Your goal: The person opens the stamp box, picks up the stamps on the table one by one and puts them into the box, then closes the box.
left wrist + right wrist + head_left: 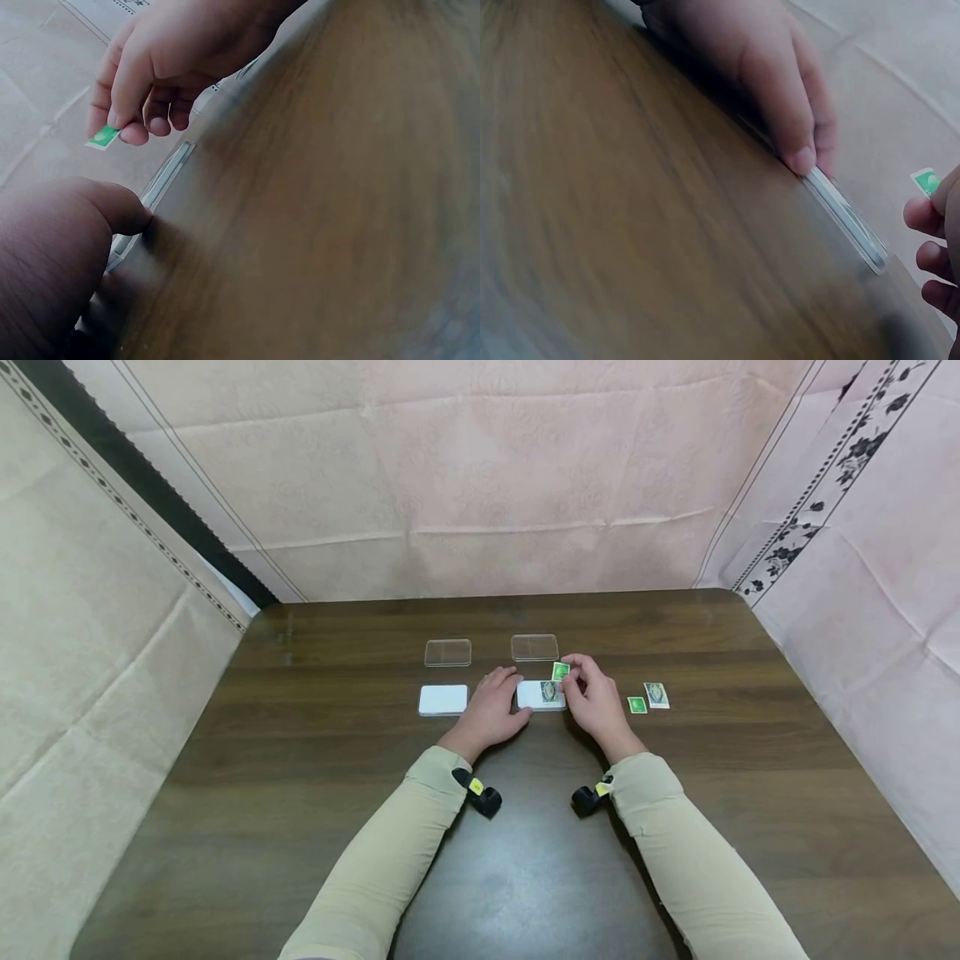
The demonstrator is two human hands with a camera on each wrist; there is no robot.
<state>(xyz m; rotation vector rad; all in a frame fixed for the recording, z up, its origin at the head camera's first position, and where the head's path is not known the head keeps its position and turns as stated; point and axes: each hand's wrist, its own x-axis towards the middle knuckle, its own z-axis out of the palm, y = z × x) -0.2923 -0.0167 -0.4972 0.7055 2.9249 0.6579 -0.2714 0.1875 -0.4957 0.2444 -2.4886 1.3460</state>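
My right hand point(595, 700) pinches a small green stamp-like piece point(561, 671) with a pale border between thumb and fingertips, raised just above a flat white case point(529, 695). On the right part of that case's white face lies a dark-patterned stamp-like piece point(550, 692). With thumb and fingers, my left hand point(491, 708) holds the left end of the case, which rests flat on the table. Both wrist views show the case edge-on with a clear rim. The green piece point(103, 136) sticks out below the right fingertips in the left wrist view.
A second white case point(442, 700) lies left of my left hand. Behind the cases are two clear plastic lids, one left point(447, 652) and one right point(535, 647). Another green piece point(637, 705) and a patterned piece point(657, 696) lie to the right on the wooden table point(750, 827).
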